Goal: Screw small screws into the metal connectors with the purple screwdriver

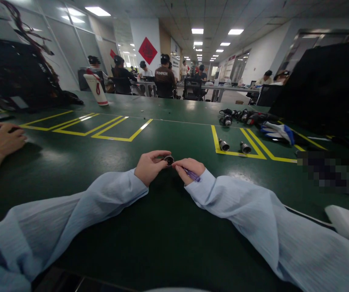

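My left hand (149,168) is closed round a small, round metal part (169,160) with a dark hollow end, held just above the green table. In my right hand (190,165) is a slim tool with a clear purple handle (192,175), which looks like a screwdriver. Its front end is hidden by my fingers, right beside the metal part; I cannot tell whether it touches. Two similar metal parts, one on the left (223,145) and one on the right (245,147), lie inside a yellow-taped box to the right.
Another person's hand (2,140) rests at the left edge of the green table (168,243). A white cup (97,90) stands at the back left. Right of me lie several dark metal parts (227,120), a blue-and-white glove (278,132) and a white object (347,225) with a cable.
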Action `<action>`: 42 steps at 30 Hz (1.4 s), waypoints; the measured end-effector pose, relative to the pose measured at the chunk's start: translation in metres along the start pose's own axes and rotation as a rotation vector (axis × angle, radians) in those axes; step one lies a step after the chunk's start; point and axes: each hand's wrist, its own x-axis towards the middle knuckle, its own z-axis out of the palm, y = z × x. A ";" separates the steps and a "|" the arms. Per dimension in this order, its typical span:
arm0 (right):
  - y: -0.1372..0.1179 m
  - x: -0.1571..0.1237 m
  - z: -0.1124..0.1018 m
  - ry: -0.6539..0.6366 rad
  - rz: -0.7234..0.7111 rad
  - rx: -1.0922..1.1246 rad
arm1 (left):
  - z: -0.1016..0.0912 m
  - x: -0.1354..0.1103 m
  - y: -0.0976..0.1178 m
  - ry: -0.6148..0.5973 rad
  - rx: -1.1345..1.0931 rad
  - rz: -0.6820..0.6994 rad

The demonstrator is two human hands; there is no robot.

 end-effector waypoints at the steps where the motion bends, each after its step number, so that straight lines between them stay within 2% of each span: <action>1: 0.000 0.000 0.000 0.003 -0.009 -0.003 | 0.000 0.000 0.000 0.000 0.007 0.007; 20: 0.004 -0.001 0.002 0.021 -0.030 0.050 | 0.000 0.000 -0.003 -0.022 0.141 0.102; 32: 0.002 0.000 0.001 -0.029 -0.032 0.026 | 0.000 0.000 -0.004 -0.037 0.151 0.111; 42: -0.001 0.000 -0.001 0.001 -0.077 0.021 | 0.000 0.000 -0.003 -0.023 0.267 0.214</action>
